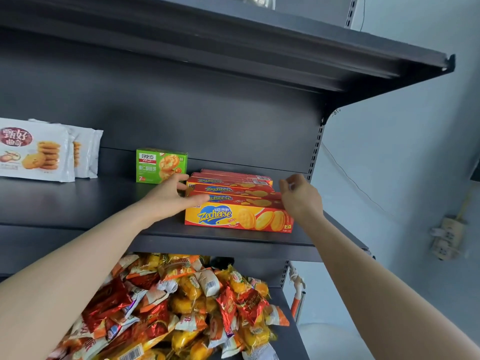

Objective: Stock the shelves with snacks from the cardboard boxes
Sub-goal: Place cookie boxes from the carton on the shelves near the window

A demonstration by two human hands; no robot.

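Zecheese boxes (239, 203) stand in a row at the right of the middle shelf (78, 203). The left grip (168, 197), fingers straight, and the right grip (301, 196), loosely curled and empty, bracket their ends, likely to square the row.

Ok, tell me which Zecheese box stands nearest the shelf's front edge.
The Zecheese box showing its full yellow front with the biscuit picture. The other boxes stand in a row behind it, only their tops visible.
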